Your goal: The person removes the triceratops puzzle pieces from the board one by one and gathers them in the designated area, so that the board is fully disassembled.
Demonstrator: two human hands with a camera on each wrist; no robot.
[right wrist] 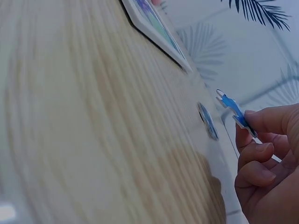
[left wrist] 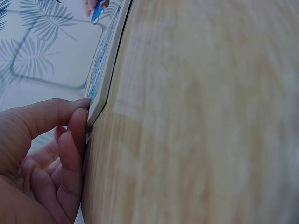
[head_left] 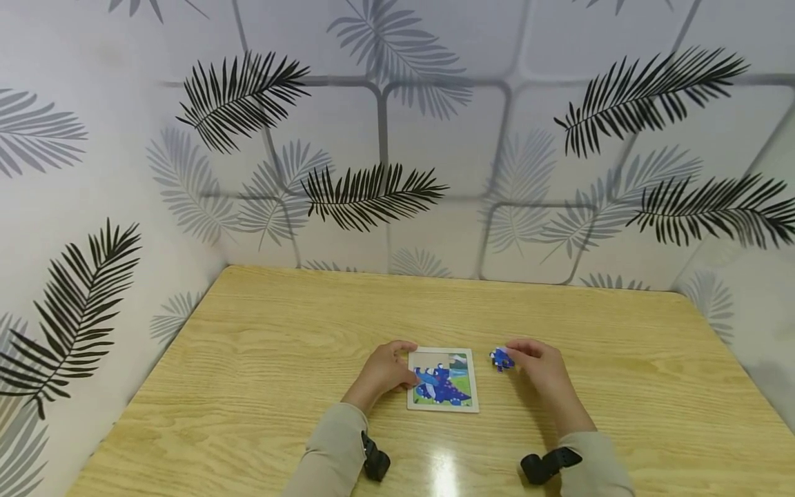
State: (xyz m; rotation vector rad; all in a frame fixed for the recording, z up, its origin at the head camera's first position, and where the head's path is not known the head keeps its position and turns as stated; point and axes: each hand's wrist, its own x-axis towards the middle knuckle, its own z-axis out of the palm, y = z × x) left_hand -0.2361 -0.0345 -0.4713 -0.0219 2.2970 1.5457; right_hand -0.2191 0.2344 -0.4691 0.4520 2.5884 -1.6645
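Observation:
A square jigsaw puzzle board (head_left: 475,386) with a pale rim lies flat on the table. Its picture shows a blue dinosaur with a bare beige patch at upper left. My left hand (head_left: 386,369) is at the board's left side, thumb and a finger pinching its rim (left wrist: 109,77). To the right of the board, my right hand (head_left: 546,369) pinches a blue puzzle piece (right wrist: 238,112) between thumb and fingers, lifted off the table. Another puzzle piece (right wrist: 208,121) lies on the table just beyond it in the right wrist view.
The wooden table (head_left: 298,324) has a light grain and ends at a wall (head_left: 447,235) printed with feathery leaves. Black wrist cameras (head_left: 376,461) sit on both forearms over beige sleeves (head_left: 332,449). A light reflection shines on the table in front of the board.

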